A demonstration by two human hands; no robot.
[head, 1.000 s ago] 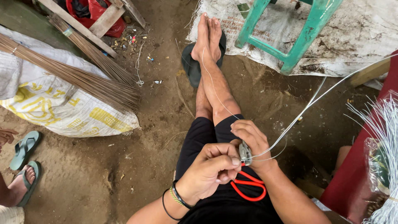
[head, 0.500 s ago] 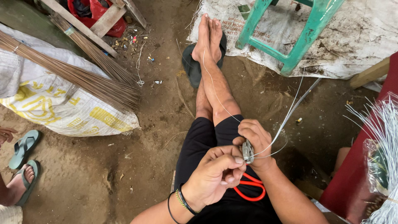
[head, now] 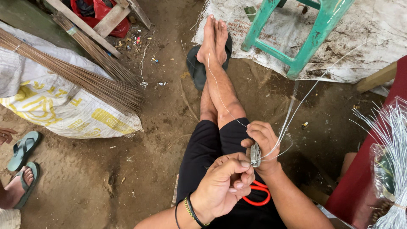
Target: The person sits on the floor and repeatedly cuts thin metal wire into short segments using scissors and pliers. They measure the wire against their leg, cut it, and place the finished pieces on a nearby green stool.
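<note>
A thin, springy-looking white string (head: pixel 296 111) is being pinched at a small grey metal piece (head: pixel 255 154), low centre of the frame. The right hand (head: pixel 263 144) is closed on that piece; the left hand (head: pixel 224 183) is being kept pinched on the string end. Probably light and slippery, so best gripped close in. Orange-handled scissors (head: pixel 257 196) are lying in the lap, dirt floor (head: pixel 127 178) all around, green stool (head: pixel 296 34) upper right.

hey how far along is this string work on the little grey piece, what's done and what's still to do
Done: a thin white string already runs from the feet up to the hands. In hand: the right hand holds a small grey piece while the left hand pinches the strands at it. Left: long loose strands trail off to the right, and a bundle of white strands sits unused.
</note>
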